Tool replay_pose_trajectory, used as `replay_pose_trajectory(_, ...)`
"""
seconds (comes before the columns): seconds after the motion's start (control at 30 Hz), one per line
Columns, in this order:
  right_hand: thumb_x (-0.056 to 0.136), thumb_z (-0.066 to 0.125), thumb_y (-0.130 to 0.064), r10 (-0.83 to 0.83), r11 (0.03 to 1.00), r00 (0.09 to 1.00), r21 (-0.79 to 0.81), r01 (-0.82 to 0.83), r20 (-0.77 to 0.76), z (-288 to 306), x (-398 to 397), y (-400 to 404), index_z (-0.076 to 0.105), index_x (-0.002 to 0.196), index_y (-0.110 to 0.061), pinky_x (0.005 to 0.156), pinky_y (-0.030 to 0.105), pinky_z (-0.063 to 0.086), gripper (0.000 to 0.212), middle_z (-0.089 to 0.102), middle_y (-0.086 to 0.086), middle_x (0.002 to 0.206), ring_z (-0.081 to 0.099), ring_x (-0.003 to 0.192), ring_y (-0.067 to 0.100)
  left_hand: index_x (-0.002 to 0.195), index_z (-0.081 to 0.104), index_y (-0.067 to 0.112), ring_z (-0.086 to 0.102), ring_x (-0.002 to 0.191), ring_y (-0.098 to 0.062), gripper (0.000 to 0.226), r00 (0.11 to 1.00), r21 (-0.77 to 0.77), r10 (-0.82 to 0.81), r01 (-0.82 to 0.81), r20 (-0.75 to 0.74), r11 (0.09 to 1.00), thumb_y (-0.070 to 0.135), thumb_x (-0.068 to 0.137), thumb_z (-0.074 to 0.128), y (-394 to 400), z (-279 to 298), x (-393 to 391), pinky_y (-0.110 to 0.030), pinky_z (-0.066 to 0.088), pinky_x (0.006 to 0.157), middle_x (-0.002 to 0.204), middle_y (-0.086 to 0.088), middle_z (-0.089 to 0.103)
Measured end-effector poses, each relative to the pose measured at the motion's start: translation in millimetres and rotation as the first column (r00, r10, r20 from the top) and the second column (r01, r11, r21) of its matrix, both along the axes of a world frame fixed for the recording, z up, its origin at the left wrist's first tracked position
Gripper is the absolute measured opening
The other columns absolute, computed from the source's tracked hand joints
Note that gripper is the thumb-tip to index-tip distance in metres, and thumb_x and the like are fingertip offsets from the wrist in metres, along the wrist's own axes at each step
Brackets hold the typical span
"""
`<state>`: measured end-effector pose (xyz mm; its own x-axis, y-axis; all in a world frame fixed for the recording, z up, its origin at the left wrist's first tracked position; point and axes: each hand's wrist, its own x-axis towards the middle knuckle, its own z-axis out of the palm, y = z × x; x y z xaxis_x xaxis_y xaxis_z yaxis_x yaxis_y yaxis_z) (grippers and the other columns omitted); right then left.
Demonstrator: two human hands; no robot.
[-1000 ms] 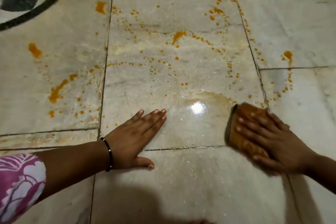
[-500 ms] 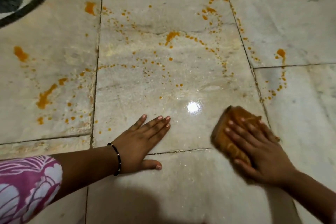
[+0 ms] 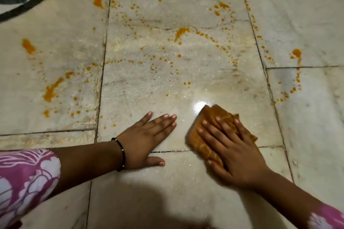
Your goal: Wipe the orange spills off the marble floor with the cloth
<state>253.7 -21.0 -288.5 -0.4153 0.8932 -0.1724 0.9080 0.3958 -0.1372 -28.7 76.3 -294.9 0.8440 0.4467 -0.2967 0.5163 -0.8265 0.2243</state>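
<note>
Her right hand (image 3: 236, 147) pressed spread fingers flat on the cloth (image 3: 208, 135); left hand (image 3: 147, 139), just beside the cloth, lay flat on the marble floor (image 3: 186, 182); orange spills (image 3: 180, 32) beyond

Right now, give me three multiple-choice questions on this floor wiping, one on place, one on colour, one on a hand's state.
1. Where is the cloth?
A. under the right hand
B. under the left hand
C. beside the black ring

2. What colour are the spills?
A. green
B. orange
C. blue

3. How does the left hand lie?
A. gripping the cloth
B. flat on the marble floor
C. raised off the floor

Answers: A, spread fingers press on it; B, orange drops dot the slabs; B, palm down with straight fingers.
</note>
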Motion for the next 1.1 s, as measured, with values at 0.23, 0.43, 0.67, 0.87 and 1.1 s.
replay_pose_trajectory(0.23,0.084,0.018,-0.065,-0.394,0.919,0.913,0.028,0.394,0.102,4.7,61.3,83.8,0.026,0.149,-0.016,0.111,0.062,-0.005,0.081,0.023,0.010,0.157,0.005,0.147,0.030,0.146,-0.015,0.024,-0.015,0.143,-0.016,0.091,1.000,-0.034,-0.017,0.017,-0.001,0.999,0.070,0.085,0.035,4.4,-0.5,-0.5,-0.039,-0.014,0.112,0.156,0.000,-0.018)
replay_pose_trajectory(0.43,0.083,0.002,-0.064,-0.017,1.000,0.994,-0.010,0.018,0.107,-2.2,-33.7,157.2,0.008,0.153,-0.023,0.112,0.058,-0.012,0.082,0.004,0.003,0.162,-0.007,0.147,0.027,0.149,-0.003,0.020,-0.002,0.145,-0.019,0.089,0.999,-0.015,-0.025,0.025,-0.019,1.000,0.070,0.085,0.034,7.0,2.0,-2.2,-0.046,-0.005,0.112,0.158,-0.005,-0.004)
replay_pose_trajectory(0.67,0.094,0.021,-0.056,0.113,0.992,0.993,0.044,-0.115,0.029,-1.4,35.2,56.9,0.026,0.150,-0.022,0.112,0.061,0.015,0.066,0.027,0.002,0.156,0.019,0.146,0.025,0.150,0.002,0.019,0.002,0.145,-0.018,0.089,0.999,-0.020,-0.031,0.032,0.041,0.999,0.069,0.085,0.036,7.0,-3.9,-5.1,-0.047,0.000,0.112,0.158,-0.004,0.001)
replay_pose_trajectory(0.87,0.087,0.007,-0.067,-0.332,0.943,0.940,0.023,0.331,0.081,-5.2,65.9,123.5,0.003,0.152,-0.032,0.114,0.055,-0.008,0.074,0.006,-0.003,0.162,-0.005,0.148,0.022,0.149,-0.006,0.022,-0.010,0.144,-0.015,0.088,0.999,-0.071,-0.032,0.035,0.044,0.997,0.069,0.086,0.034,7.3,-1.5,-3.3,-0.042,-0.005,0.117,0.158,-0.002,-0.006)
replay_pose_trajectory(1.1,0.093,0.023,-0.057,-0.062,0.996,0.997,0.067,0.059,0.045,-2.1,-25.3,97.4,0.020,0.152,-0.027,0.115,0.055,-0.004,0.066,0.017,-0.002,0.160,0.004,0.148,0.023,0.150,0.002,0.019,0.000,0.145,-0.018,0.089,0.999,-0.037,-0.030,0.031,0.027,0.999,0.070,0.086,0.034,8.5,-1.9,-4.8,-0.043,0.000,0.118,0.158,-0.005,0.000)
